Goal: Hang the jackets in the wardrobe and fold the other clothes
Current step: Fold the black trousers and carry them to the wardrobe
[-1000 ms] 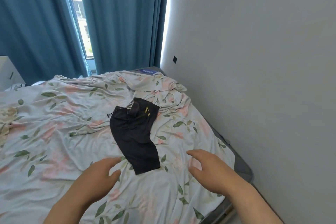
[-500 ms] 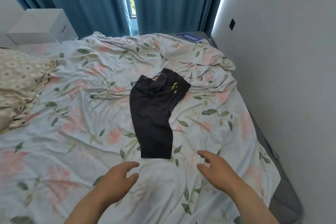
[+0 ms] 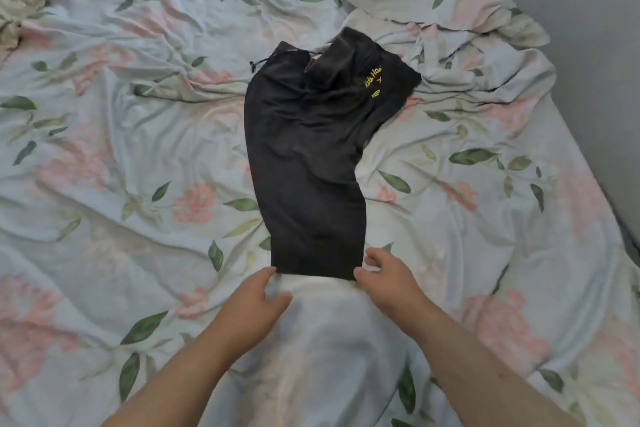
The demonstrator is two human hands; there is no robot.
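**A:** How would you expect the black soft-cloth shorts (image 3: 304, 156) to handle?

**B:** Light and limp, I'd judge. The cloth is thin and follows every wrinkle of the white floral bedsheet (image 3: 138, 184) under it, so it has no stiffness of its own. It looks smooth enough to slide on the sheet, and nothing about it seems fragile. The thin black drawstring (image 3: 258, 62) at the waist might snag or trail.

**A:** Where would you take hold?

**B:** By the two corners of the near hem (image 3: 311, 270), one in each hand. That way the cloth lifts flat instead of bunching. A single grip in the middle would let it sag into a heap.

**A:** And where do the shorts lie?

**B:** Lengthways near the middle of the bed. The waist and the yellow lettering (image 3: 373, 77) point to the far edge, and the hem points to the near edge.

**A:** And the hands?

**B:** The left hand (image 3: 252, 302) is at the hem's left corner and the right hand (image 3: 391, 282) at its right corner. Each is touching the cloth or just beside it. The fingers are loosely curved with the thumbs apart from them. As far as I can see, neither hand pinches the cloth yet, though the left fingertips are blurred.
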